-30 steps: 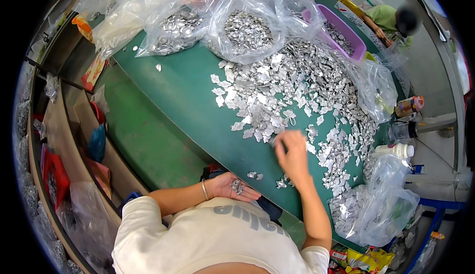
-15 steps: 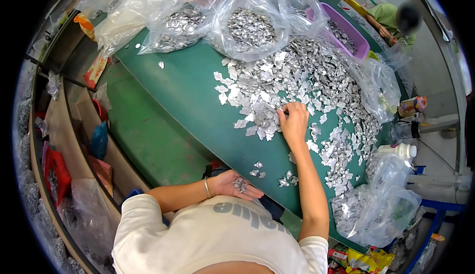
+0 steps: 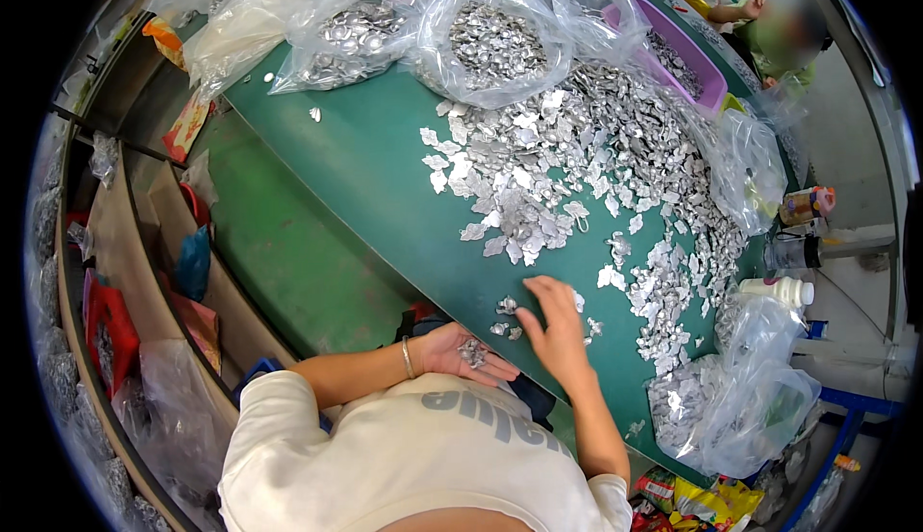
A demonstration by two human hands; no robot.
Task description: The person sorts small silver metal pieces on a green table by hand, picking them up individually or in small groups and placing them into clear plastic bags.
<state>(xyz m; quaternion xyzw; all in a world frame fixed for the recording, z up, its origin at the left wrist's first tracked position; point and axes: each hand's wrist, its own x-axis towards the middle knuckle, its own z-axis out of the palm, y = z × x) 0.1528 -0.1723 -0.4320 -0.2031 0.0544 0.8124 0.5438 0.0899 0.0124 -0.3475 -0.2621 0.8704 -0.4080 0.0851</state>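
A small clutch of silver foil pieces [image 3: 472,351] lies in the cupped, palm-up left hand [image 3: 460,354] at the near edge of the green table [image 3: 365,176]. Just beside it, the right hand [image 3: 556,325] rests flat on the table, fingers spread over loose pieces. Beyond them sprawls the big foil heap [image 3: 577,167]; clear bags [image 3: 490,47] line the table's far edge.

silver foil pieces [image 3: 577,162]: small, flat, crumpled, shiny; spread as a wide loose heap across green counter [image 3: 385,186] | small cluster [image 3: 472,351]: resting in cupped left hand [image 3: 460,354], palm up, at near counter edge | few loose pieces [image 3: 507,306]: on counter just beside right hand [image 3: 556,325] fingertips
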